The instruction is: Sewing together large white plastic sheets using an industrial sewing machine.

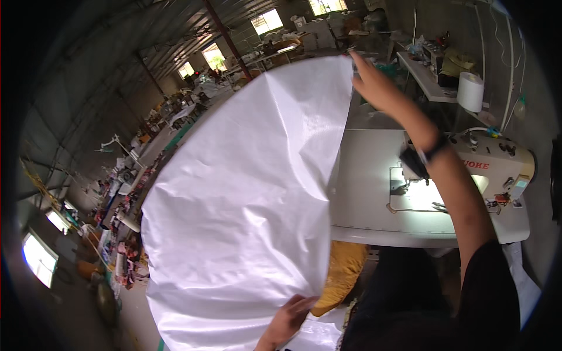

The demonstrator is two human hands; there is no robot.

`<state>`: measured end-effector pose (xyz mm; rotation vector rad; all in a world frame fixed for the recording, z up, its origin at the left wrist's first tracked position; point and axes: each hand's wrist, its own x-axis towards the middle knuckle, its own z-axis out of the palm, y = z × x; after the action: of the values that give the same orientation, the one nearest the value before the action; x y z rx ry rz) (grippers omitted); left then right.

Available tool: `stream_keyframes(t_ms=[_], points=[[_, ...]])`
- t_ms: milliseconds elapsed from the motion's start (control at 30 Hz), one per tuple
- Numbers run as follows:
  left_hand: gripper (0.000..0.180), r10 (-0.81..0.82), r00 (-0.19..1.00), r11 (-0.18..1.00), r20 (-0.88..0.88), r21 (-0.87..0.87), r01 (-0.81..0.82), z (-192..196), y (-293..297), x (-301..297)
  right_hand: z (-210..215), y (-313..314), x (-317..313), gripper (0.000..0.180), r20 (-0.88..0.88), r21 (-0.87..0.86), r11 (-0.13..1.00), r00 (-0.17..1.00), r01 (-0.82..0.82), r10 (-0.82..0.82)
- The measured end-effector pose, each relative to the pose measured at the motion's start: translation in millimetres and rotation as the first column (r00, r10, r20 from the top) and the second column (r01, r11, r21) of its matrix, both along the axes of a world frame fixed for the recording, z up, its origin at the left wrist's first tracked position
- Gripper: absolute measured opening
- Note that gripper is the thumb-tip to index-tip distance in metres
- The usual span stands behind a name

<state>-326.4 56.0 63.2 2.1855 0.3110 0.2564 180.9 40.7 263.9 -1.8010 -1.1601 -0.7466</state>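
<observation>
A large sheet of shiny white plastic-like fabric is stretched up in front of me, wrinkled across its middle. My right hand is raised at arm's length, its fingers closed on the sheet's upper right corner. Low down, my left hand pinches the same sheet near its lower right edge. On the right, partly behind my right forearm, stands a pale sewing machine with its lamp lit over the needle area. A pair of small dark snips seems to lie by the needle plate.
The white sewing table reaches from the sheet's edge to the right. Yellow cloth hangs below its front edge. A white thread cone stands near another table behind. Cluttered worktables and piles of fabric fill the left background.
</observation>
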Motion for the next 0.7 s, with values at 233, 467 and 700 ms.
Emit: stream_keyframes(t_ms=[233,467,700], points=[[0.040,-0.456,0.865,0.886,-0.210,-0.012,0.464,-78,-45,109,-232,-204,-136,0.058,-0.758,-0.567,0.587,0.644,-0.578,-0.099],[0.041,-0.843,0.530,0.525,-0.097,-0.366,0.768,-81,-41,173,-328,-208,-166,0.044,-0.972,-0.228,0.816,0.179,-0.531,-0.155],[0.073,0.086,0.988,0.707,0.126,0.692,-0.149,-97,106,364,-352,-246,-204,0.031,-0.999,0.049,0.777,-0.019,-0.627,0.048]])
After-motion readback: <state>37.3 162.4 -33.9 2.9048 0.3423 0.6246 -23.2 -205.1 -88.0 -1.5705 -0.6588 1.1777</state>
